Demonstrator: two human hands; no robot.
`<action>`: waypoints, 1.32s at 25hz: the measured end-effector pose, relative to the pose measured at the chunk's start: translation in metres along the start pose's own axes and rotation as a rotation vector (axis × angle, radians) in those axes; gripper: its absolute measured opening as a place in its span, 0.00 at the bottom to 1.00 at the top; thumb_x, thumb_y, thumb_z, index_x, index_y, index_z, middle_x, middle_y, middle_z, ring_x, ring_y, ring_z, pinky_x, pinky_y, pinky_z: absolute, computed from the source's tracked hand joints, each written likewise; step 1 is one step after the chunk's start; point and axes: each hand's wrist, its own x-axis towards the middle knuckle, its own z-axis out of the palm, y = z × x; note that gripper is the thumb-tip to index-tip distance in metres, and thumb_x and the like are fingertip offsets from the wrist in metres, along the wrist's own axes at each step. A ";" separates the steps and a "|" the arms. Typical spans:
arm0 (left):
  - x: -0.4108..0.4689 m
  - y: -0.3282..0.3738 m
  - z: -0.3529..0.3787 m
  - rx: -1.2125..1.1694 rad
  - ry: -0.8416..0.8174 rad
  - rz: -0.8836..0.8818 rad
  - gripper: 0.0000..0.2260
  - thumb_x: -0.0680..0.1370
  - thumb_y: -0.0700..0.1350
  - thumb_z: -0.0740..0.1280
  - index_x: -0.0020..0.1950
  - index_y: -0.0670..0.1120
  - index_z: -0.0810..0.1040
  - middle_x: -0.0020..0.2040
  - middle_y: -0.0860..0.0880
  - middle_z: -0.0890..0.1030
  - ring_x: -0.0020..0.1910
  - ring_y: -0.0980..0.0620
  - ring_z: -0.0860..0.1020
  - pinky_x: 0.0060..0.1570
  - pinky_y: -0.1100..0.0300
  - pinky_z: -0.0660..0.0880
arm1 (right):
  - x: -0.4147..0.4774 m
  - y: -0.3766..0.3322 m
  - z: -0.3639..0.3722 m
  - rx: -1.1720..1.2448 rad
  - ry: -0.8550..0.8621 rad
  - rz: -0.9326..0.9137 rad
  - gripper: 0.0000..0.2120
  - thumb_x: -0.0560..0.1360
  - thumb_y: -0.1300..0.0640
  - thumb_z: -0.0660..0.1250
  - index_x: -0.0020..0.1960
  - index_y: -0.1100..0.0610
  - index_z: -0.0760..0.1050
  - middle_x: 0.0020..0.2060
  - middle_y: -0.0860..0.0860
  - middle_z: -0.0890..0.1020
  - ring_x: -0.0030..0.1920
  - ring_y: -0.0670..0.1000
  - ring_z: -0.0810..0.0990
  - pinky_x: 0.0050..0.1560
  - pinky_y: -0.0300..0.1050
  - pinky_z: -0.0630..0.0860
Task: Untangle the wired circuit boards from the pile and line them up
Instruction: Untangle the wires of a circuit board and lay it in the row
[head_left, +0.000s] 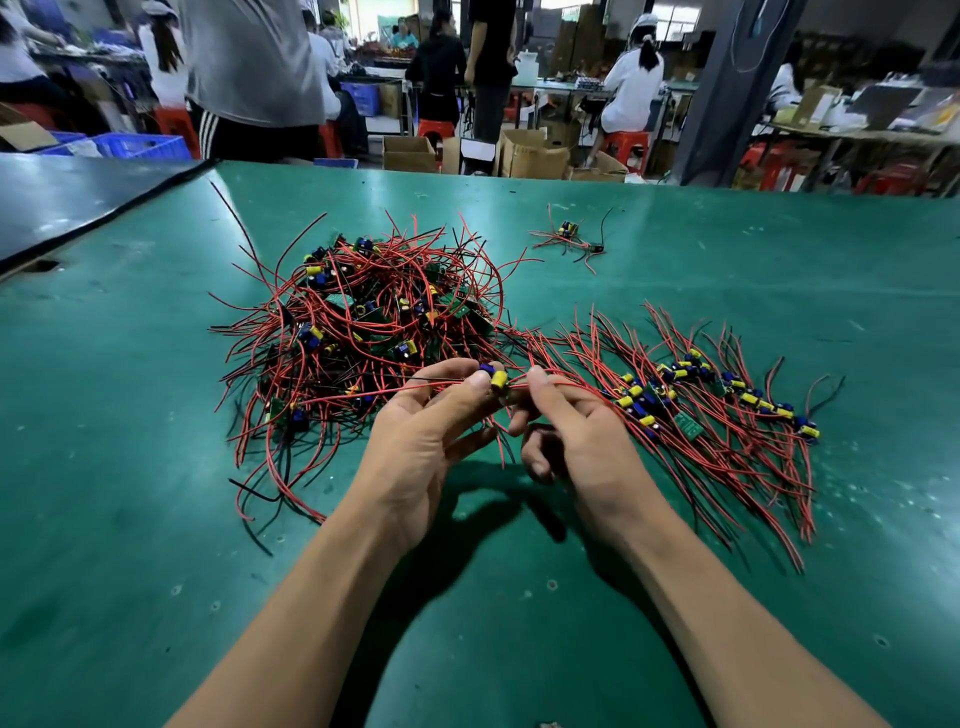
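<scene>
Left hand (415, 431) pinches a wired board (496, 378); right hand (576, 436) pinches its wires, pile (363, 322) left, row (701, 400) right.

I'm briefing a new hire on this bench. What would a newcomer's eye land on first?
First, the big tangled pile of red and black wired green circuit boards at the centre-left of the green table mat. Next, the left hand and right hand just in front of it, pinching one wired board with yellow and blue parts between them. To the right lies the row of boards already lined up.
</scene>
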 end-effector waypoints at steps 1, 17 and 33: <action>0.001 0.000 -0.001 0.006 -0.027 -0.019 0.15 0.68 0.42 0.73 0.54 0.47 0.80 0.55 0.43 0.84 0.55 0.43 0.82 0.55 0.49 0.78 | 0.001 -0.001 0.000 0.107 0.013 0.037 0.13 0.75 0.46 0.68 0.38 0.53 0.82 0.32 0.51 0.79 0.22 0.46 0.69 0.23 0.35 0.66; 0.000 -0.007 0.000 0.066 -0.099 -0.289 0.04 0.76 0.41 0.68 0.50 0.41 0.78 0.40 0.41 0.84 0.37 0.46 0.85 0.32 0.59 0.80 | 0.001 0.000 -0.013 -0.068 -0.013 0.194 0.05 0.76 0.51 0.73 0.44 0.52 0.81 0.35 0.51 0.79 0.30 0.48 0.76 0.31 0.42 0.76; -0.001 -0.007 -0.002 0.114 -0.188 -0.296 0.06 0.73 0.43 0.69 0.40 0.44 0.86 0.37 0.42 0.83 0.29 0.50 0.81 0.31 0.60 0.80 | 0.008 0.001 -0.023 0.088 0.051 0.253 0.09 0.71 0.52 0.74 0.46 0.56 0.81 0.35 0.50 0.78 0.26 0.45 0.67 0.26 0.35 0.62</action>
